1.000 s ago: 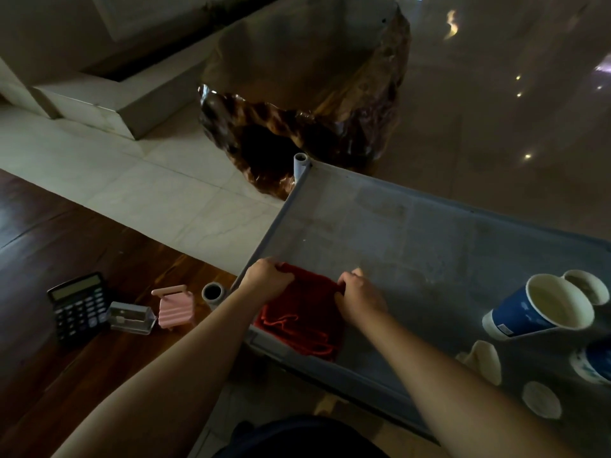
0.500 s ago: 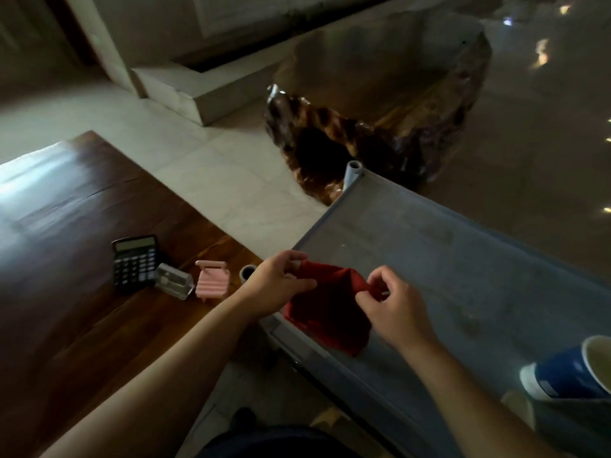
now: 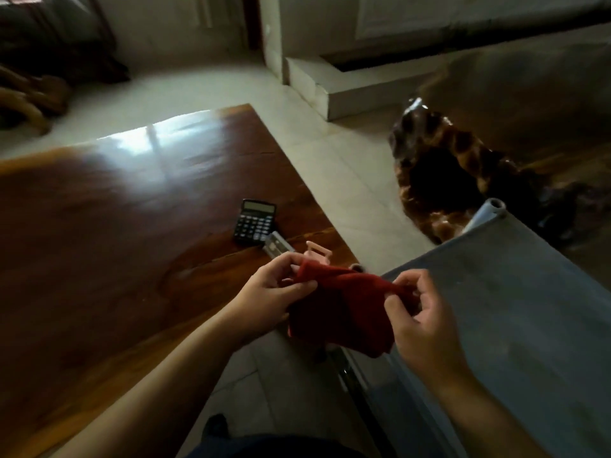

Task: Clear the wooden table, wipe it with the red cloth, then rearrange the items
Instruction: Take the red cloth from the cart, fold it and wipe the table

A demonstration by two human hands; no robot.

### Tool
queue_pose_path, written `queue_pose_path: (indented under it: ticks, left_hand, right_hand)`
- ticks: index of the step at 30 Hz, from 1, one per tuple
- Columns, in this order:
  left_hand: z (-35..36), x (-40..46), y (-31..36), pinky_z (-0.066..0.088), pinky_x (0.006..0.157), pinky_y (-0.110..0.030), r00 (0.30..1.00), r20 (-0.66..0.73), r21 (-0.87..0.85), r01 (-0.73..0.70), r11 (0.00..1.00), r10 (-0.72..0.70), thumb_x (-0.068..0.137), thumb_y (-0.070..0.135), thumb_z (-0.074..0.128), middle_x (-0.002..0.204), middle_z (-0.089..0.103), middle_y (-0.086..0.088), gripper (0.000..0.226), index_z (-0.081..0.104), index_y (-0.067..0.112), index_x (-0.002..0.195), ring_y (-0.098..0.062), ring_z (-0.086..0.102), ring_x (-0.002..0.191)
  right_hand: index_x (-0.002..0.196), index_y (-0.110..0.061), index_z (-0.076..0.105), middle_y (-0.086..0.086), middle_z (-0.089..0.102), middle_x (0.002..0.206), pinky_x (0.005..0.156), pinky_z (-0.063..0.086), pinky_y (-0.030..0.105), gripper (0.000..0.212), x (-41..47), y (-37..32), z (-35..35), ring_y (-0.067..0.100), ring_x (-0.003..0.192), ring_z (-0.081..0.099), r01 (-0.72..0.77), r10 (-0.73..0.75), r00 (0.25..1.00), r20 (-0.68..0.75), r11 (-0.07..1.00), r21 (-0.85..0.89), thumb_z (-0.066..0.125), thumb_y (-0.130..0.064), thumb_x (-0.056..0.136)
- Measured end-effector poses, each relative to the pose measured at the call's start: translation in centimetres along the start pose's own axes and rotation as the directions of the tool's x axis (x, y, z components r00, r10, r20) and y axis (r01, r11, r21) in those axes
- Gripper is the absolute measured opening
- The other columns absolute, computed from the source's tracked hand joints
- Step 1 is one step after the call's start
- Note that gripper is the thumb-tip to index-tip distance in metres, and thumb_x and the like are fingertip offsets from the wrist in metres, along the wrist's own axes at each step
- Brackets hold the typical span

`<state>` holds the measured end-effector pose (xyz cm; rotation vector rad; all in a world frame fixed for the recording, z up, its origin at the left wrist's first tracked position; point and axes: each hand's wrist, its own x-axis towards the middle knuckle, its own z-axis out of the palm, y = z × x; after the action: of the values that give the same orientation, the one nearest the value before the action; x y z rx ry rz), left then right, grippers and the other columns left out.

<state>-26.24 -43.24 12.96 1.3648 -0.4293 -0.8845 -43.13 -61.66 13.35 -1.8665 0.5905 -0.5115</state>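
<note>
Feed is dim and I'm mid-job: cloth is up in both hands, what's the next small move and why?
Probably set the red cloth aside and clear first. Both the left hand and right hand pinch it in the air, yet the calculator, a clear item and a pink item beside it sit on the wooden table near its corner.

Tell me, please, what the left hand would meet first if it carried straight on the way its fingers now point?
The left hand points rightward, its fingers already pinching the red cloth. Past the cloth, the next thing in that line is probably the right hand holding the other end, though depth is hard to judge.
</note>
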Motion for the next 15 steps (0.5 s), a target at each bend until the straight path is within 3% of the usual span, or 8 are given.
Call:
queue_pose_path:
  ticks: [4,9,13,15]
  left_hand:
    - [-5.5,-3.1,-0.3,0.057,0.073,-0.03,0.992,-0.129,-0.036,0.0,0.999,-0.005,0.092,0.006,0.066,0.105,0.069,-0.009,0.021,0.068,0.017,0.11,-0.023,0.072,0.093]
    - [-13.6,-7.4,-0.7,0.058,0.073,-0.031,0.967,-0.252,-0.129,0.005,0.992,-0.038,0.094,0.011,0.063,0.099,0.072,-0.003,0.019,0.07,0.02,0.11,-0.019,0.072,0.09]
    - [-21.1,-11.1,-1.3,0.061,0.083,-0.045,0.94,-0.326,-0.173,0.045,0.984,-0.101,0.095,0.017,0.064,0.101,0.072,-0.004,0.018,0.071,0.022,0.11,-0.023,0.072,0.093]
    - [-24.7,-12.7,-1.8,0.061,0.08,-0.043,0.924,-0.352,-0.209,0.079,0.975,-0.15,0.095,0.019,0.064,0.106,0.072,-0.008,0.017,0.072,0.023,0.11,-0.024,0.073,0.093]
  right_hand:
    - [0.097,-0.047,0.055,-0.01,0.065,0.092,0.059,0.064,0.035,0.03,1.0,-1.6,5.7,0.014,0.083,0.071,0.01,-0.01,0.988,0.155,1.0,0.001,0.062,-0.018,0.098]
    - [0.102,-0.045,0.057,-0.007,0.059,0.121,0.078,0.063,0.05,0.023,1.7,-3.8,14.7,0.022,0.107,0.066,0.021,-0.011,0.956,0.294,0.999,-0.033,0.061,-0.023,0.098]
    - [0.098,-0.042,0.059,-0.012,0.064,0.094,0.064,0.064,0.046,0.021,1.7,-5.4,23.0,0.012,0.083,0.069,0.008,0.011,0.937,0.35,0.999,-0.052,0.063,-0.021,0.098]
    - [0.099,-0.043,0.06,-0.014,0.067,0.093,0.064,0.064,0.042,0.021,1.5,-5.9,27.1,0.008,0.082,0.069,-0.007,0.035,0.923,0.384,0.997,-0.072,0.063,-0.022,0.098]
